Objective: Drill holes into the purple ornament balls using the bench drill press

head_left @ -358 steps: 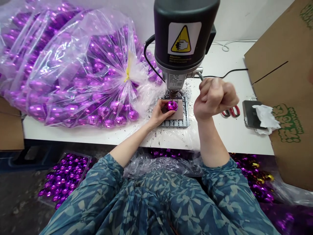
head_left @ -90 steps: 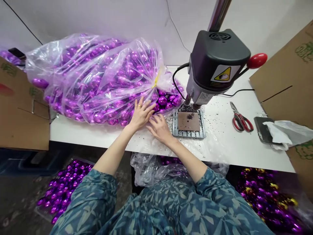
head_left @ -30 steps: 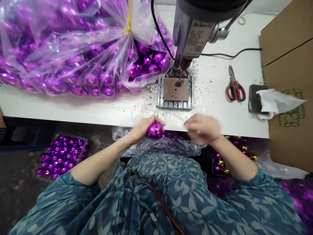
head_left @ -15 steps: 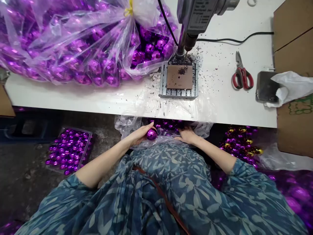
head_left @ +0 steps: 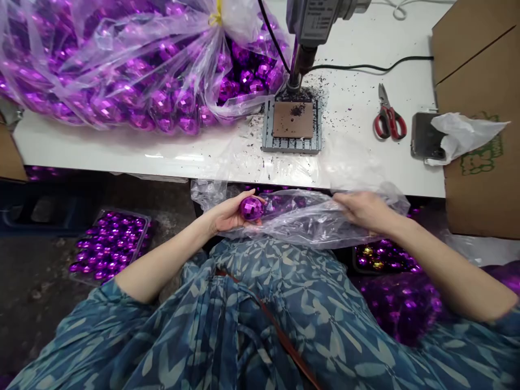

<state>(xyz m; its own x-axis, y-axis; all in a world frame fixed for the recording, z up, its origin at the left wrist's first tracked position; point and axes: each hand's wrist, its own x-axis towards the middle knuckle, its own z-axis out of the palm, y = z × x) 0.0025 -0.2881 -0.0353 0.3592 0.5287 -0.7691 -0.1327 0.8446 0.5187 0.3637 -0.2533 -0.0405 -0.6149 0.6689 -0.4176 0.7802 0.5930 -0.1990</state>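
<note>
A shiny purple faceted ball (head_left: 252,208) rests in my left hand (head_left: 231,214), with the fingers curled round it. My right hand (head_left: 361,210) is closed on the edge of a clear plastic bag (head_left: 300,230), drawn out to the right across my lap. More purple balls show dimly through the plastic and under the table edge. Above my hands on the table stands a drill press (head_left: 312,21), over a slotted metal base with a brown board (head_left: 293,120) on it. Dark shavings lie scattered around the base.
A large clear bag of purple balls (head_left: 122,81), tied in yellow, fills the table's left. Red-handled scissors (head_left: 389,120), a phone (head_left: 424,135), a white tissue (head_left: 459,138) and a cardboard box (head_left: 479,184) are at right. A tray of purple balls (head_left: 109,244) sits at lower left.
My right hand has moved right and taken hold of the plastic bag, pulling its edge over the balls. My left hand still holds the ball, raised slightly. The view has shifted a little.
</note>
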